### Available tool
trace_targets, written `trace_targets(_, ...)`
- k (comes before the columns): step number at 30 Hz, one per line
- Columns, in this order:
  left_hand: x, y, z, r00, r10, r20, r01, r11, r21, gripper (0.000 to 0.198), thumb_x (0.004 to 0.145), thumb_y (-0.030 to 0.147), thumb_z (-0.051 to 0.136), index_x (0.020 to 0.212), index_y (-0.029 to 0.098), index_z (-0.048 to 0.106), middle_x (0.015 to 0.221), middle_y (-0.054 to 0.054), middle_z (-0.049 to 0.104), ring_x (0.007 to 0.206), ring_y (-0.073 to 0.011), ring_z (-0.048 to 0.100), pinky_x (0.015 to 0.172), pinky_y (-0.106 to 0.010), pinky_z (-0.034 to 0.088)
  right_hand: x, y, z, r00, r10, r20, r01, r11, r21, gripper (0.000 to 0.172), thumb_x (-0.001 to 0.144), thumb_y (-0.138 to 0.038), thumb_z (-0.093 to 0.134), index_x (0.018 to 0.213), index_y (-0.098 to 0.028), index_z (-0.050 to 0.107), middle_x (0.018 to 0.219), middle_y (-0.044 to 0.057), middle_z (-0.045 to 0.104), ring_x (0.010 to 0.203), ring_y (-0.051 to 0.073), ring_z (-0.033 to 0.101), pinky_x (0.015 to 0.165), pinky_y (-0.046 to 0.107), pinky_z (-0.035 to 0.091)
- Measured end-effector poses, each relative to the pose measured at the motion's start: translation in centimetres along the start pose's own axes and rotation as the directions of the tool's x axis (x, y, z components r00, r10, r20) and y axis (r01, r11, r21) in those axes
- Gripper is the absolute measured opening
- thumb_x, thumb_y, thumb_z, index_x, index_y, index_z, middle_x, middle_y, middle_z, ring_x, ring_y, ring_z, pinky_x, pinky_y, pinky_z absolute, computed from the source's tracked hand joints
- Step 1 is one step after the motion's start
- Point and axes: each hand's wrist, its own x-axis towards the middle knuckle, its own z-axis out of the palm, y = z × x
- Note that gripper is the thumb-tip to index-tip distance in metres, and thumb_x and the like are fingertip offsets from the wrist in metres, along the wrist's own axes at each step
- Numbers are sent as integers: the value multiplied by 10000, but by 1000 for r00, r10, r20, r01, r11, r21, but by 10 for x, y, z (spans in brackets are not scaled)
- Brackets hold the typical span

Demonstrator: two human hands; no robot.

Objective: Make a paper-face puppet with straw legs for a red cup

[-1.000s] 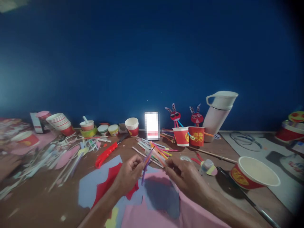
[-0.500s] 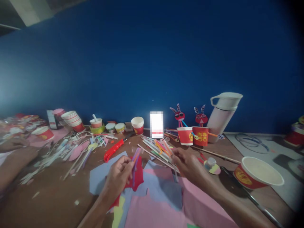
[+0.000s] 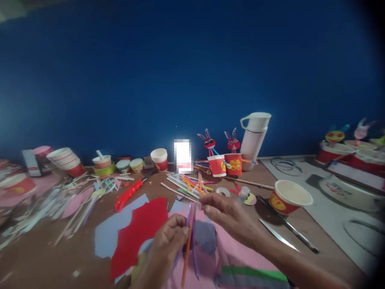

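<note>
My left hand is closed around several straws. An orange straw and purple straws stand out of its grip, tilted, over the pink paper. My right hand hovers beside their upper ends, its fingers slightly bent and apart; nothing clear shows in it. Just beyond the fingertips lies a loose pile of coloured straws. Left of my left hand spreads a red paper sheet with a ragged edge, over light blue paper. Pink paper lies under my hands.
A red-handled cutter lies left of the straw pile. Behind stand paper cups, two cup puppets and a white thermos flask. At right are a paper bowl, a dark rod and a silvery blade.
The view has turned right. My left hand has moved right with its straws, and my right hand has drawn back from the pile towards them. More of the red paper is uncovered.
</note>
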Motion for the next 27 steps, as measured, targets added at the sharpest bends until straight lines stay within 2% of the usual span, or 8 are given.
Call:
trace_targets(4,-2,-19,14,995,-73,69,69,996,54,331,765,472,654,797,175,513,609,25,546,563,-90,479,561,-194,371,-20,20,9,997,79,-11,-75,974,213,194,803,-358,552,814,-165,563,746,8,599,678,135,559,617,246,443)
trace_targets(8,-4,-28,18,975,-149,164,137,987,79,270,805,426,622,818,173,530,640,20,552,574,-92,489,561,-194,383,-35,39,13,986,161,-32,-142,935,325,140,794,-282,556,698,-182,532,651,-41,515,610,101,493,594,228,405)
trace_targets(13,-5,-26,16,949,-176,260,186,982,-14,208,833,331,605,951,172,538,772,-22,604,680,-130,572,655,-243,455,-44,41,16,967,237,90,-252,872,420,156,797,-291,570,686,-190,529,621,-46,540,577,104,530,556,229,428)
trace_targets(16,-3,-27,16,972,-151,181,156,988,-18,205,812,324,631,913,163,556,757,-6,591,643,-109,557,625,-224,456,-45,41,23,953,260,157,-304,835,459,174,804,-323,576,711,-180,538,627,-43,543,558,104,539,536,235,446)
trace_targets(18,-3,-30,15,987,-132,87,134,991,-13,186,792,312,655,869,165,572,733,13,580,620,-86,534,605,-196,446,-47,42,27,949,267,170,-316,826,467,181,806,-320,582,705,-176,541,609,-57,507,531,87,498,513,219,430)
trace_targets(20,-3,-32,13,991,-128,39,128,992,-6,157,784,295,667,828,168,584,716,28,577,608,-68,523,594,-171,434,-48,43,30,948,267,172,-317,824,469,193,809,-316,587,688,-174,536,582,-71,467,502,71,446,482,199,395)
trace_targets(23,-3,-33,10,995,-93,20,93,996,19,131,795,273,664,775,164,594,655,39,581,572,-56,526,567,-151,421,-49,45,30,954,247,170,-299,828,475,200,810,-313,599,684,-170,536,590,-67,476,531,74,449,512,202,386)
trace_targets(27,-5,-31,5,995,-83,62,81,996,32,146,822,274,635,746,157,593,577,29,598,521,-72,545,527,-163,424,-48,46,30,958,215,189,-282,818,502,238,800,-363,616,689,-167,541,600,-51,503,558,91,479,553,228,403)
